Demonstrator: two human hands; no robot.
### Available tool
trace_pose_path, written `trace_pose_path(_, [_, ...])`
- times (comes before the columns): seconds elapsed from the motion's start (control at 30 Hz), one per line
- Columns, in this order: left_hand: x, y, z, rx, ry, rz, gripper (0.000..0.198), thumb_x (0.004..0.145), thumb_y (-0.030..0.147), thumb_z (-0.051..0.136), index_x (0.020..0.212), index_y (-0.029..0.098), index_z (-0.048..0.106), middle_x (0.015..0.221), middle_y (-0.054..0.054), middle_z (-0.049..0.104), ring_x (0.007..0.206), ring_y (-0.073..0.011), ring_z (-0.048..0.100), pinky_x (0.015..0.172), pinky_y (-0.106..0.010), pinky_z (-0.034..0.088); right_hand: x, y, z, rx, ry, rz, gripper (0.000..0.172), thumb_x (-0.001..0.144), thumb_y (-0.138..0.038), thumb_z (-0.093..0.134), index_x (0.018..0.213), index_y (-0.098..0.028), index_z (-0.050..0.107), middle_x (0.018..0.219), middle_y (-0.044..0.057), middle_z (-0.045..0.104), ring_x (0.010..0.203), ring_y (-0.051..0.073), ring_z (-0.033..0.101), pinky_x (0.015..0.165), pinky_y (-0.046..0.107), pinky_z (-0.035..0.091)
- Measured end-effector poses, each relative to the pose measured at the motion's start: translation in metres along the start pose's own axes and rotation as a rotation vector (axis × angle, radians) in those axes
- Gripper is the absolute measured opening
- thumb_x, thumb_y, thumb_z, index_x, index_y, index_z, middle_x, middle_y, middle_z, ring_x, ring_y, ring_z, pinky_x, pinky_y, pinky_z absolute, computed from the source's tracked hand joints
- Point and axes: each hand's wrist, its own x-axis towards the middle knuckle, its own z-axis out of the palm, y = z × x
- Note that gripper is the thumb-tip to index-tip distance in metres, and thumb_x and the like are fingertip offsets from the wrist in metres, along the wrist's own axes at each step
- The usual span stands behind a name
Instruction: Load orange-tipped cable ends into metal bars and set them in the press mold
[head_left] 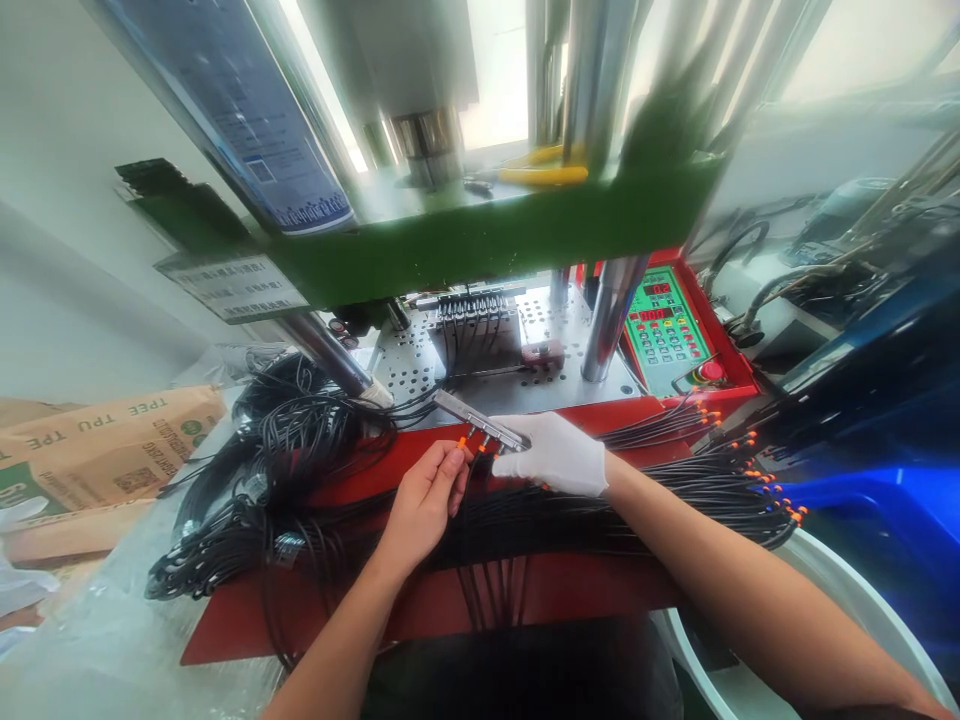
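My right hand (559,455), in a white glove, grips one end of a narrow grey metal bar (469,412) above the red work surface. Several short pins stick out along the bar's near side, and black cables with orange ends hang from it. With thumb and fingers, my bare left hand (435,485) pinches the orange end of a black cable (460,443) close to the bar's left part. Whether that end touches the bar I cannot tell. Under both hands lie bundles of black cables (510,525), their orange tips (750,440) pointing right.
A green press beam (465,245) spans ahead, with yellow-handled pliers (544,176) on it. Beneath, a perforated metal plate (405,365) bears a block with several cables. The red control panel (667,335) stands right, coiled cables (292,410) and a paper sack (127,450) left, a white tub (847,580) lower right.
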Motion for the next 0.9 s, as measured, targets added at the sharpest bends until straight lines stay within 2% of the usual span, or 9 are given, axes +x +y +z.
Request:
trace_pose_path(0.13, [0.001,-0.0014,-0.0005,0.002,0.013,0.012,0.026,0.092,0.041,0.045,0.093,0.018,0.057,0.061,0.004,0.045,0.047,-0.0073,0.04,0.045,-0.019,0.034,0.001,0.002,-0.0004,-0.008,-0.009,0.013,0.044,0.079,-0.034,0.061,0.122,-0.023,0.057,0.066,-0.005,0.053,0.048,0.006,0.042,0.04,0.016,0.036])
trace_pose_path(0.33, [0.001,0.0006,0.0008,-0.168,-0.018,-0.03,0.026,0.091,0.042,0.047,0.092,0.017,0.057,0.061,0.005,0.037,0.046,-0.0055,0.032,0.042,-0.018,0.029,0.0007,-0.0004,-0.0025,-0.005,-0.002,0.046,0.047,0.078,-0.034,0.062,0.123,-0.024,0.056,0.063,-0.005,0.051,0.048,0.007,0.044,0.039,0.015,0.038])
trace_pose_path(0.47, [0.0007,0.0035,-0.0005,-0.168,-0.026,-0.019,0.025,0.09,0.04,0.049,0.093,0.016,0.057,0.066,0.003,0.045,0.048,-0.0061,0.039,0.045,-0.02,0.034,0.0008,-0.0005,-0.0014,-0.004,-0.007,0.026,0.042,0.078,-0.033,0.062,0.119,-0.023,0.058,0.063,-0.005,0.05,0.048,0.006,0.043,0.039,0.015,0.037])
trace_pose_path(0.57, [0.0016,0.0036,-0.0025,-0.113,-0.03,0.003,0.022,0.088,0.037,0.054,0.086,0.015,0.056,0.063,0.003,0.05,0.05,-0.0075,0.044,0.05,-0.021,0.038,0.001,-0.0004,-0.0008,-0.004,-0.008,0.019,0.041,0.078,-0.033,0.062,0.117,-0.022,0.059,0.063,-0.005,0.049,0.047,0.006,0.043,0.039,0.015,0.036])
trace_pose_path(0.9, [0.0055,-0.0013,-0.0005,-0.115,0.121,0.03,0.02,0.078,0.032,0.066,0.078,0.017,0.052,0.059,0.005,0.052,0.044,-0.007,0.043,0.044,-0.02,0.036,-0.0002,-0.0016,0.0007,0.014,-0.013,0.012,0.036,0.077,-0.031,0.062,0.112,-0.021,0.06,0.062,-0.006,0.049,0.047,0.006,0.042,0.04,0.015,0.034])
